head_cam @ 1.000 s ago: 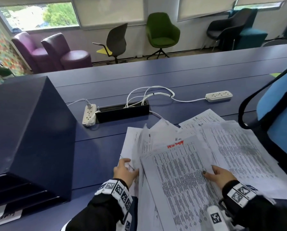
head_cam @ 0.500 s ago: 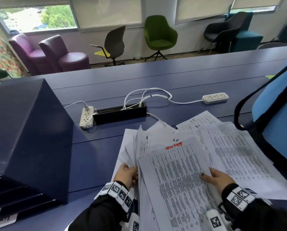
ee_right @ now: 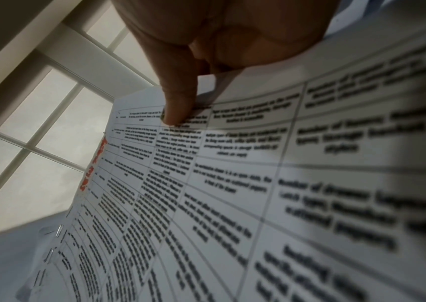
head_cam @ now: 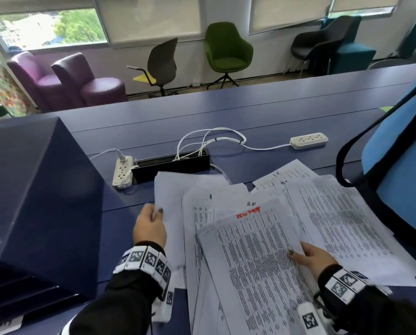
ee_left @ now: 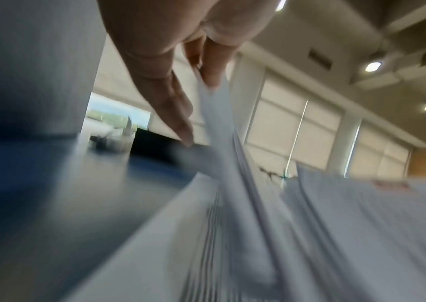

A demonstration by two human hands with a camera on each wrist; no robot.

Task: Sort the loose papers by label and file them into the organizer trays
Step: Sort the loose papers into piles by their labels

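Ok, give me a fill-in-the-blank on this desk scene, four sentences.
1. The left hand pinches a ____ sheet.
2. The top page carries a scrawl in ____ ink.
3. The right hand holds that page with its ____ on top.
4. The organizer stands on the person's ____.

Missing: blank; red; thumb; left

The left hand (head_cam: 149, 227) has moved up the papers' left edge and now pinches a blank sheet (head_cam: 178, 189) — lifted and fanned outward.
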